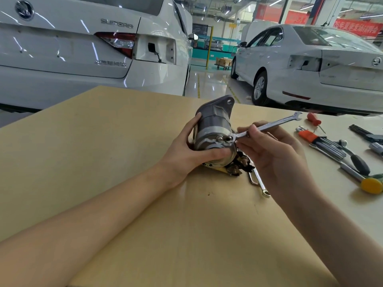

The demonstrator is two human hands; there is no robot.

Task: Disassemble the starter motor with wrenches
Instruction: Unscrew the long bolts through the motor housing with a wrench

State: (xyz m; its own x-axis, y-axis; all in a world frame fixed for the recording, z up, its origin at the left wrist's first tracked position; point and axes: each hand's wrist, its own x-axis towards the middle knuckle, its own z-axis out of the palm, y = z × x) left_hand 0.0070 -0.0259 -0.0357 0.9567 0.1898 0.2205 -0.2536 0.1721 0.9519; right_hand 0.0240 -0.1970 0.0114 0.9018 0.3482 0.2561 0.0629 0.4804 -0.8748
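Note:
A grey starter motor (214, 125) lies on the wooden table (103, 141), its mounting flange pointing away from me. My left hand (184, 148) grips the motor's body from the left, thumb across its near end. My right hand (273, 154) pinches the shaft of a silver combination wrench (269, 125). The wrench's ring end sits on a bolt on the motor's rear housing, and its open end points up to the right. A second wrench (261, 184) lies on the table under my right wrist, partly hidden.
Tools lie at the table's right: a hex key set with an orange holder (310, 136), a red-handled screwdriver (314, 119), a yellow-faced mallet (371, 184) and a black tool (364, 133). Two white cars (83, 48) stand beyond the table's far edge.

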